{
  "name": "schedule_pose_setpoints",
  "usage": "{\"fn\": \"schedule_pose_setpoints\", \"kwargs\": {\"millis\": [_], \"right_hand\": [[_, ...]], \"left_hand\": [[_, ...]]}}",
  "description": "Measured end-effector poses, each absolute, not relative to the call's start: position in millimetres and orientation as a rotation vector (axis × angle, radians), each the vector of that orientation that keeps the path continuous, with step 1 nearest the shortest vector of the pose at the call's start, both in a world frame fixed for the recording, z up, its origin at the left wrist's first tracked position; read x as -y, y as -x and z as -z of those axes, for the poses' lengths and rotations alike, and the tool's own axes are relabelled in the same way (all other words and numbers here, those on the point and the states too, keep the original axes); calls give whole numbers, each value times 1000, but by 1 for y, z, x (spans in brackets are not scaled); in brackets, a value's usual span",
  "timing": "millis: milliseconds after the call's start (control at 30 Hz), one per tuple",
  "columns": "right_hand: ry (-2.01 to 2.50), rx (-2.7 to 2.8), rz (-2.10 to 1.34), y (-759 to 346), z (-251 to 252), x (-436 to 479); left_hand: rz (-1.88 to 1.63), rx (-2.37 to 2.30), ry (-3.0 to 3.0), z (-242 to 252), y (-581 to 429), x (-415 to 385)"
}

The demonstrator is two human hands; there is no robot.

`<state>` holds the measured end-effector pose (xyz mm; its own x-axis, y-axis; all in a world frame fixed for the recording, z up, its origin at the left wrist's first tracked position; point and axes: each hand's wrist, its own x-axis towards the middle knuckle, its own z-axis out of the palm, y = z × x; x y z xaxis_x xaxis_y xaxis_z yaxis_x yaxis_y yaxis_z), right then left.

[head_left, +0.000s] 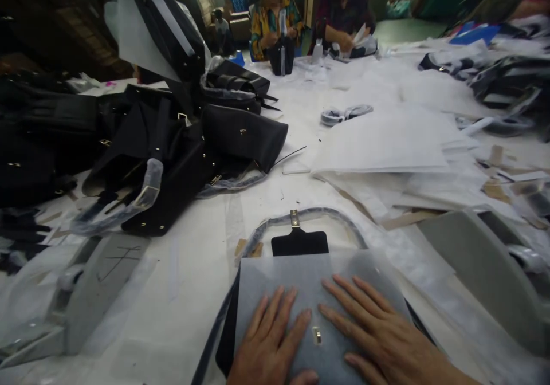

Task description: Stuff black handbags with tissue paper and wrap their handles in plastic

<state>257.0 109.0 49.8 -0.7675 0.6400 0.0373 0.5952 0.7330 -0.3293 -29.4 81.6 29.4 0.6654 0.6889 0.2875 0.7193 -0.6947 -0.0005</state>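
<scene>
A black handbag point(225, 339) lies flat in front of me, mostly hidden under a translucent white sheet point(279, 270). My left hand point(268, 339) rests on the sheet's left part with its fingers stretched out. On the right part, my right hand point(378, 327) lies flat with fingers spread. Between the hands a small gold clasp point(317, 335) shows at the sheet's surface. Beyond the sheet's far edge, the bag's black flap tab point(299, 243) sticks out, with a gold metal plate on its end. The plastic-wrapped handle point(318, 212) arches behind it.
Several black handbags point(244, 133) are heaped at the left. White sheets point(391, 144) lie stacked at the right. Grey tape dispensers point(103, 282) stand on both sides. Across the table, a person point(275, 24) holds a black bag, and another person point(348, 24) works beside them.
</scene>
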Motion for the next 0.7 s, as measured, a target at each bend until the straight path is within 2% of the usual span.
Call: {"fn": "schedule_pose_setpoints", "kwargs": {"millis": [433,700], "right_hand": [[1234,2631,-288,-235,-45,-167],[1328,2643,-411,-240,-55,-176]], "left_hand": [[255,1675,2847,-53,16,-152],[318,1783,2877,-56,23,-154]]}}
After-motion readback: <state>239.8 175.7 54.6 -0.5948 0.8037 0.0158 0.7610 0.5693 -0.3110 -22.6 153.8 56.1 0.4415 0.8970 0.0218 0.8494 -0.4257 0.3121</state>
